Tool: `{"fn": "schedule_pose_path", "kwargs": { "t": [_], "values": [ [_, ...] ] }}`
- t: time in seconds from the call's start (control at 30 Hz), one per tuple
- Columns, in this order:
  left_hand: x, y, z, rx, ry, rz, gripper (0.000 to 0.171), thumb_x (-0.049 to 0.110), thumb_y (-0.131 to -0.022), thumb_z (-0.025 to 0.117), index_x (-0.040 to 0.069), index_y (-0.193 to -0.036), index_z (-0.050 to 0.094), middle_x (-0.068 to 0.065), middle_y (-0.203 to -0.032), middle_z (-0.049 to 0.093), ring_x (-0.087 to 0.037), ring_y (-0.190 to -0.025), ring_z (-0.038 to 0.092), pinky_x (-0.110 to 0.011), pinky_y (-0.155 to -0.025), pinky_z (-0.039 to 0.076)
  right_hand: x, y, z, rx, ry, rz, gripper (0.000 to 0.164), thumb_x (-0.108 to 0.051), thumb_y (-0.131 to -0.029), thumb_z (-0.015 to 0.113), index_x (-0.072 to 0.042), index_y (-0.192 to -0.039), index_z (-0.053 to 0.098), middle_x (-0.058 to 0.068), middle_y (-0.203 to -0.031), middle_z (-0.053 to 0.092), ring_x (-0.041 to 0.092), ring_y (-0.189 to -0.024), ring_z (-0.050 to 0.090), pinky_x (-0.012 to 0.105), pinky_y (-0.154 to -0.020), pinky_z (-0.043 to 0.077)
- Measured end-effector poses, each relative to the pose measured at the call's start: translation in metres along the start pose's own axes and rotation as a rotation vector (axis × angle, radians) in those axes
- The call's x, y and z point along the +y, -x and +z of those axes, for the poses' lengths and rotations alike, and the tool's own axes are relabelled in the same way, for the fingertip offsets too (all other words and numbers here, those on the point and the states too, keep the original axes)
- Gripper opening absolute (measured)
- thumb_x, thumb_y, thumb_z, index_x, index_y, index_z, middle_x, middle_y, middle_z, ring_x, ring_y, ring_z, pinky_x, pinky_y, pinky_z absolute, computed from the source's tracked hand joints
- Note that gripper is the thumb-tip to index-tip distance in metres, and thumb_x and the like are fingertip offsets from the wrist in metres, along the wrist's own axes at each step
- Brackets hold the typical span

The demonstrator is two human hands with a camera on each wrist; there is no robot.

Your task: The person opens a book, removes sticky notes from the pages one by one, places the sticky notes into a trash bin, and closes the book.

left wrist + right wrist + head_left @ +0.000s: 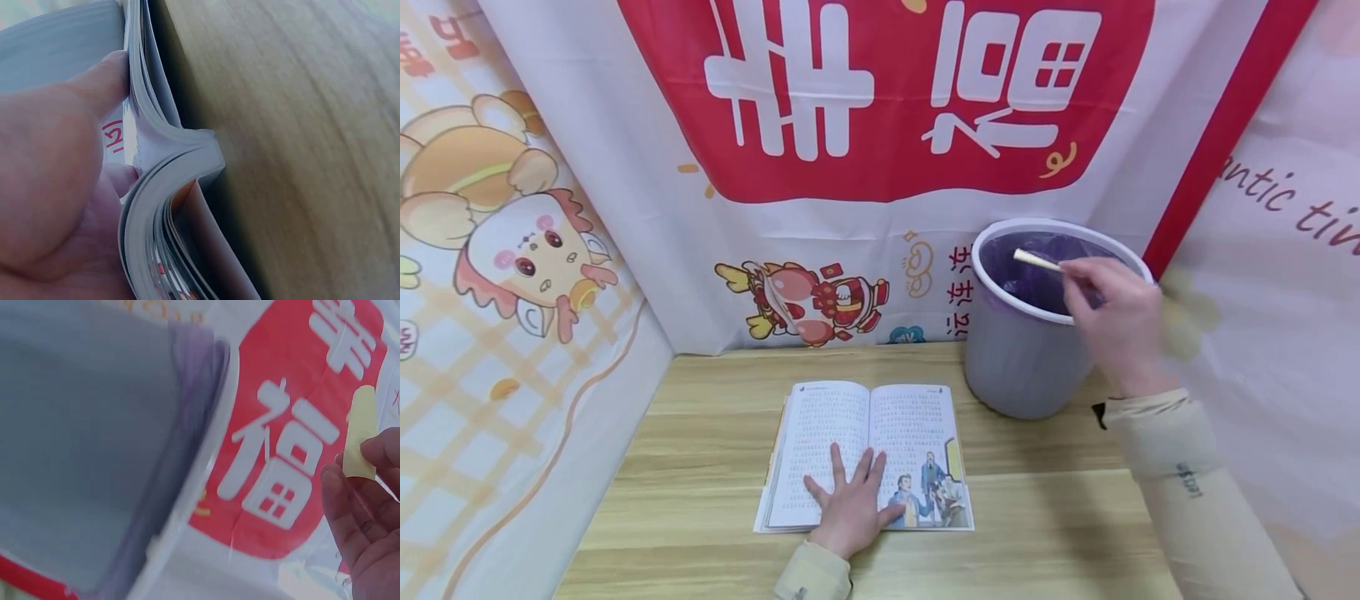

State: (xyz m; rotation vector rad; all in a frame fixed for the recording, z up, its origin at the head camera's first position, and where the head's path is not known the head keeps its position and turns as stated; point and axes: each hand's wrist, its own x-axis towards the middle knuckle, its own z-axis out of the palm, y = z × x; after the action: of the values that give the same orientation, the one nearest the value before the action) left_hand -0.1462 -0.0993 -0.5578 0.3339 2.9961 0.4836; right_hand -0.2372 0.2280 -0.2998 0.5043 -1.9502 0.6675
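My left hand [850, 504] lies with fingers spread across the lower part of an open book [827, 417] on the table. In the left wrist view the thumb side of that hand rests along the curved pages [150, 125]. Over the mouth of a grey trash bin [1026, 362], my right hand [1116, 321] pinches a pale yellow paper strip [1036, 260] between thumb and fingers. The strip [360, 434] stands up from the fingertips in the right wrist view, apart from the bin's rim. A dark purple bag lines the bin.
The wooden table [700, 467] carries the book and, at its back right, the bin. A printed curtain [895, 175] hangs behind, with more printed cloth on the left [535, 400] and right [1277, 333].
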Motion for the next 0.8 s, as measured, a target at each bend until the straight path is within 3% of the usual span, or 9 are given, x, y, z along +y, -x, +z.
{"fn": "schedule_pose_path", "kwargs": {
  "t": [0.03,0.1,0.2,0.27,0.5,0.8],
  "values": [
    [0.000,0.000,0.000,0.001,-0.001,0.002,0.084,0.065,-0.087,0.059,0.018,-0.153,0.039,-0.008,-0.159,0.032,-0.054,-0.144,-0.007,-0.090,-0.088,-0.004,0.004,-0.003,-0.003,-0.009,0.019,0.019,0.018,0.002,-0.085,0.073,0.000,-0.102,0.077,0.015,-0.096,0.074,0.029,-0.084,0.069,0.003,-0.087,0.039],
    [0.000,0.000,0.000,0.004,-0.002,0.006,0.084,0.065,-0.087,0.059,0.018,-0.153,0.039,-0.008,-0.159,0.032,-0.054,-0.144,-0.007,-0.090,-0.087,-0.004,0.011,-0.008,-0.007,-0.040,0.064,0.052,0.019,0.000,-0.086,0.072,0.000,-0.105,0.076,0.017,-0.098,0.074,0.031,-0.086,0.069,0.014,-0.087,0.049],
    [0.000,0.000,0.001,0.002,-0.003,0.007,0.084,0.065,-0.087,0.059,0.018,-0.154,0.038,-0.008,-0.159,0.032,-0.054,-0.143,-0.008,-0.090,-0.087,-0.004,0.022,-0.012,-0.010,-0.125,0.145,0.116,0.022,-0.005,-0.090,0.069,0.000,-0.111,0.075,0.020,-0.103,0.072,0.036,-0.093,0.069,0.037,-0.087,0.056],
    [0.000,0.000,0.000,-0.001,-0.005,0.006,0.084,0.065,-0.087,0.059,0.018,-0.154,0.038,-0.008,-0.159,0.032,-0.054,-0.143,-0.008,-0.090,-0.087,-0.004,0.030,-0.012,-0.009,-0.184,0.179,0.153,0.024,-0.007,-0.091,0.067,0.000,-0.113,0.074,0.022,-0.105,0.071,0.039,-0.095,0.068,0.054,-0.085,0.054],
    [0.001,0.000,0.000,-0.007,0.005,0.001,0.084,0.065,-0.087,0.059,0.018,-0.154,0.038,-0.008,-0.160,0.031,-0.054,-0.144,-0.008,-0.090,-0.087,-0.005,0.063,-0.007,0.006,-0.365,0.246,0.222,0.025,-0.012,-0.093,0.063,0.001,-0.112,0.073,0.025,-0.106,0.070,0.043,-0.096,0.066,0.057,-0.085,0.052],
    [0.001,0.001,-0.001,-0.010,0.006,0.000,0.084,0.065,-0.087,0.059,0.018,-0.154,0.038,-0.008,-0.160,0.031,-0.054,-0.144,-0.008,-0.090,-0.087,-0.005,0.082,-0.003,0.014,-0.381,0.291,0.227,0.025,-0.016,-0.093,0.061,0.001,-0.106,0.076,0.025,-0.099,0.071,0.045,-0.085,0.066,0.058,-0.072,0.051]
  ]
}}
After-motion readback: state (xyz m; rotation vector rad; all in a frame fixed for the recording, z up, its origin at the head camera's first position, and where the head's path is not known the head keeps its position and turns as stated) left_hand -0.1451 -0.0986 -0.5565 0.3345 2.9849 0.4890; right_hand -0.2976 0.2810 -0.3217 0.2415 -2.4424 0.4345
